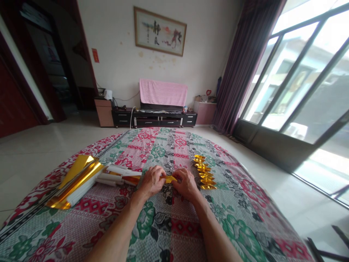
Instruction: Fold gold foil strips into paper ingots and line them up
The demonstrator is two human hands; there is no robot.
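A small piece of gold foil paper (pixel 169 179) is stretched between my two hands, just above the patterned tablecloth. My left hand (pixel 154 180) pinches its left end, and my right hand (pixel 186 183) pinches its right end. Close to the right hand stands a row of several folded gold foil boat shapes (pixel 205 173). On the left lie white-backed rolled paper pieces (pixel 113 178), partly behind my left hand. Farther left is a larger curled stack of gold foil sheets (pixel 81 182). Fingertips cover parts of the held paper.
The round table wears a red, green and grey floral cloth (pixel 158 233). Beyond it, a low black cabinet (pixel 159 122) stands against the wall, with a pink cloth (pixel 163 92) over a screen. A dark-framed window (pixel 300 72) is at the right.
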